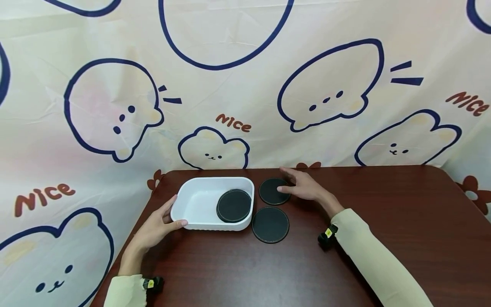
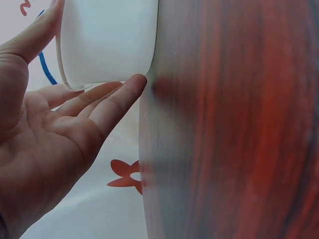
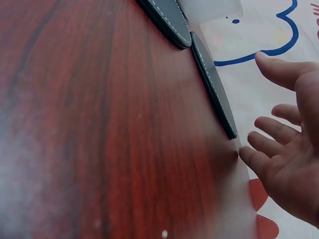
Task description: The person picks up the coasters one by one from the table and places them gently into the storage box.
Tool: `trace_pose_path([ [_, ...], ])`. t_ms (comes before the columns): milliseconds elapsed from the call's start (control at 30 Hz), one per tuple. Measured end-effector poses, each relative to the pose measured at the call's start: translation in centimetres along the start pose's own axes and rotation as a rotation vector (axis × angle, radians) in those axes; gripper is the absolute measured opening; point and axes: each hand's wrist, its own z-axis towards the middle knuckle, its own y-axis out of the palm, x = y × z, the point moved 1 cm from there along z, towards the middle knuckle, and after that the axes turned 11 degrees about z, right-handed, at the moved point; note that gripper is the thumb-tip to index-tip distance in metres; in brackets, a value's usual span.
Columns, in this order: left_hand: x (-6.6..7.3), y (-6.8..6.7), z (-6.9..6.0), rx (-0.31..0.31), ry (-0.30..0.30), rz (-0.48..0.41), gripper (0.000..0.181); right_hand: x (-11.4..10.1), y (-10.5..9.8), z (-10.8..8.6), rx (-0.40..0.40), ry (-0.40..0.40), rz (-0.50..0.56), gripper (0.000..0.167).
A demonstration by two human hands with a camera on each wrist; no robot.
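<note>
A white plastic box (image 1: 197,204) with rounded corners stands on the table. My left hand (image 1: 155,226) holds its left end, thumb on the near corner and fingers along the end wall. In the left wrist view the fingers (image 2: 117,102) reach under the white box (image 2: 109,40). One round black coaster (image 1: 234,206) lies inside the box at its right end. Two more lie flat to its right: a far coaster (image 1: 271,192) and a near coaster (image 1: 270,225), both with stitched edges. My right hand (image 1: 304,186) hovers at the far coaster, fingers spread, apart from it in the right wrist view.
The dark brown wooden table (image 1: 364,213) stretches to the right and towards me. Its far edge meets a pale cloth backdrop (image 1: 264,98) printed with bear outlines. A black wrist strap (image 1: 327,237) sits on the right arm.
</note>
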Motion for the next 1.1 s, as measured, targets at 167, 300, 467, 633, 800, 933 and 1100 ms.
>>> trace_pose_path([
  [167,0.0,0.1,0.1,0.01,0.019,0.004,0.102,0.1,0.0,0.4,-0.003,-0.01,0.0,0.079],
  [300,0.0,0.1,0.1,0.016,0.032,-0.001,0.102,0.1,0.1,0.8,0.0,0.007,-0.05,0.08],
  [467,0.0,0.0,0.1,0.02,0.028,-0.003,0.101,0.1,0.4,1.1,-0.042,0.048,-0.152,0.085],
  [633,0.0,-0.1,0.2,0.022,0.023,-0.001,0.101,-0.2,0.7,1.1,-0.067,0.057,-0.183,0.084],
  [800,-0.1,-0.2,0.1,0.021,0.021,0.001,0.101,-0.3,0.9,1.2,-0.048,0.022,-0.191,0.079],
  [933,0.0,-0.1,0.1,0.013,0.015,-0.002,0.101,-0.3,0.9,0.9,0.008,0.014,-0.159,0.076],
  [1100,0.0,-0.1,0.0,0.006,0.006,-0.007,0.102,-0.1,0.7,-0.1,0.141,0.029,-0.083,0.076],
])
